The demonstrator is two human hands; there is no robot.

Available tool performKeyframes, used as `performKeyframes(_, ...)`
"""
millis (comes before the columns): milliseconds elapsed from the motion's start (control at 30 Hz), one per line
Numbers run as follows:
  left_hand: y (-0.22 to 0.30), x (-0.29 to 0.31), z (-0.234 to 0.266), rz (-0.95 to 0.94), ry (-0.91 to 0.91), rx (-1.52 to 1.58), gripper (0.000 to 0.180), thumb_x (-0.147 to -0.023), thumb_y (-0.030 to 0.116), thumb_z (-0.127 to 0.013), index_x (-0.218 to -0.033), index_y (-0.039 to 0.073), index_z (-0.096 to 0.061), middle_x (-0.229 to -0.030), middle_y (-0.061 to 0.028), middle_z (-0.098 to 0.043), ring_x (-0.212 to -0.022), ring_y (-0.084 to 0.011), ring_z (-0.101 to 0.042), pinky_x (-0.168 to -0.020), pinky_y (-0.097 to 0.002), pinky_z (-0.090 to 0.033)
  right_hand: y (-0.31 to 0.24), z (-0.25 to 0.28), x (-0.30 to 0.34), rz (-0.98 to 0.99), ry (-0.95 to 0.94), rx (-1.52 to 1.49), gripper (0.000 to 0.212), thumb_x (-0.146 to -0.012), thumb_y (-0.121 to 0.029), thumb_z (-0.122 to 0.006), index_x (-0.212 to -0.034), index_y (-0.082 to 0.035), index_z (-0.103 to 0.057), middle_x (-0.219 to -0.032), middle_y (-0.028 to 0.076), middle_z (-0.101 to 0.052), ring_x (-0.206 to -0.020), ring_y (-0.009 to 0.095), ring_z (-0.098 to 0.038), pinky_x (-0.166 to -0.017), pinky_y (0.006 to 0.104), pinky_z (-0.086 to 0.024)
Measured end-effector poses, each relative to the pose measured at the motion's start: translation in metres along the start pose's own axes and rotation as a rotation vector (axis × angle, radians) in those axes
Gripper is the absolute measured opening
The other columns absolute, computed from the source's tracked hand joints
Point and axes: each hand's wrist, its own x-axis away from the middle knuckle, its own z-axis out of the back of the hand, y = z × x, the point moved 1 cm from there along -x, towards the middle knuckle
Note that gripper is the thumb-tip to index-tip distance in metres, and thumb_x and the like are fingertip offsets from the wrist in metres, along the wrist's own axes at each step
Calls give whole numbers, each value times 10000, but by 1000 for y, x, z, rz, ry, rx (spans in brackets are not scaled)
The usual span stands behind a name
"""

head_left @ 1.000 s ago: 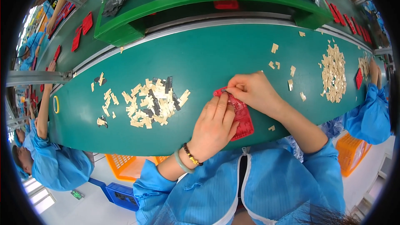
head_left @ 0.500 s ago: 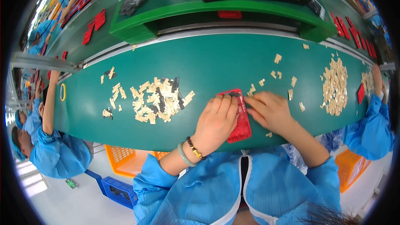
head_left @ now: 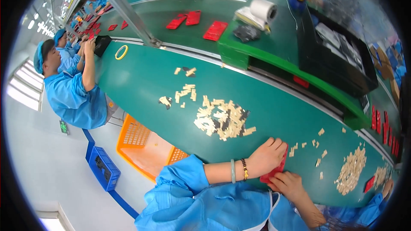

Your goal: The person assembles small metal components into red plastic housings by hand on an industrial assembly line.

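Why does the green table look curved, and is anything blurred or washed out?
Head view: fisheye bends the green table edge toward the rim; windows at far left blow out white; upper right is smeared and hazy; left hand and right hand on the red piece read fairly sharp.

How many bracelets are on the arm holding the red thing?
2, both on the left wrist: a pale green bangle farther up the arm, and a dark and gold beaded bracelet beside it, nearer the left hand. The right wrist shows none.
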Motion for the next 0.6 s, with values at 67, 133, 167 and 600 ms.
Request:
performKeyframes(67,-5,-4,26,73,56,101,306,-791,195,-572,-998,-8,-668,-1125,-136,-568,-1081,-276,-491,-931,-374,-393,1,2,-5,4,94,-37,263,-705,-205,-811,-917,-119,-679,-923,6,-618,-647,144,-602,-622,283,-505)
performKeyframes(133,-11,11,71,-69,161,352,356,-810,226,-599,-1086,5,-635,-1208,-127,-572,-1131,-237,-529,-890,-337,-434,3,7,-25,-62,156,-60,269,-697,-196,-817,-916,-113,-685,-920,15,-624,-667,152,-621,-613,283,-516)
performKeyframes(167,-18,23,81,-76,158,354,356,-810,226,-599,-1086,5,-635,-1208,-127,-572,-1131,-237,-529,-890,-337,-434,0,9,-38,-129,207,-98,275,-689,-188,-824,-916,-107,-692,-917,25,-630,-687,161,-640,-604,284,-528)
performKeyframes(600,-403,-12,134,193,203,-487,734,-745,-23,-681,-1421,85,-416,-1452,-131,-423,-1332,-334,-418,-1056,-414,-415,9,5,-78,-339,168,-161,412,-740,-79,-752,-1139,-94,-652,-1262,136,-587,-999,255,-657,-814,365,-539)
